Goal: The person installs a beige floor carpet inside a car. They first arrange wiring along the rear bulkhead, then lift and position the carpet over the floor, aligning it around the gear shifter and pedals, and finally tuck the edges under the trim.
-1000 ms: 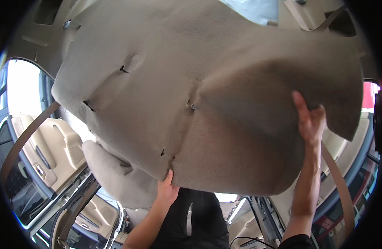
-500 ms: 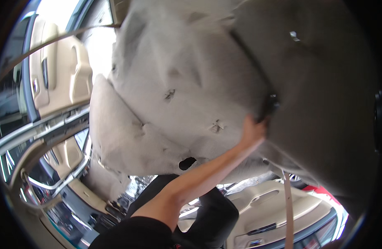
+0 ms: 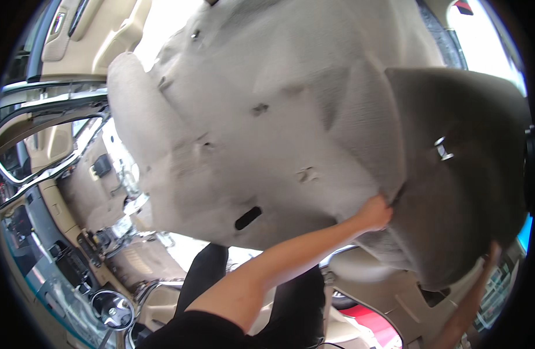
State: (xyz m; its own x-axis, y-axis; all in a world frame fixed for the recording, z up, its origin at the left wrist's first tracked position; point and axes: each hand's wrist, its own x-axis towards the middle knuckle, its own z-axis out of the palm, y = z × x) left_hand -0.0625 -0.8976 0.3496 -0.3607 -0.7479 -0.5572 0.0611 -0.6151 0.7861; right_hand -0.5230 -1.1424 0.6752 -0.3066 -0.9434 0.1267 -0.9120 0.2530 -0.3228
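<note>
A large grey-beige carpet piece [image 3: 261,145] fills most of the view, creased, with several small torn openings and a dark oblong slot near its lower edge. Its darker folded section [image 3: 459,192] spreads to the right. My left hand [image 3: 373,212] is closed on the carpet at the fold between the lighter and darker parts, with its forearm crossing from the lower middle. My right hand [image 3: 491,253] is at the far right against the darker section's lower edge; it is blurred and partly hidden, so its fingers cannot be made out.
I am inside a car: beige door panel [image 3: 90,35] at upper left, dashboard [image 3: 64,256] and steering wheel [image 3: 113,308] at lower left, exposed floor [image 3: 142,259] beyond my black-trousered legs [image 3: 296,302]. At lower right are beige trim [image 3: 407,296] and red bodywork [image 3: 366,323] outside.
The carpet has turned over from its smoother face to the creased, lighter one. My left hand has reached up rightward onto its fold. The view has swung round, bringing the steering wheel into sight.
</note>
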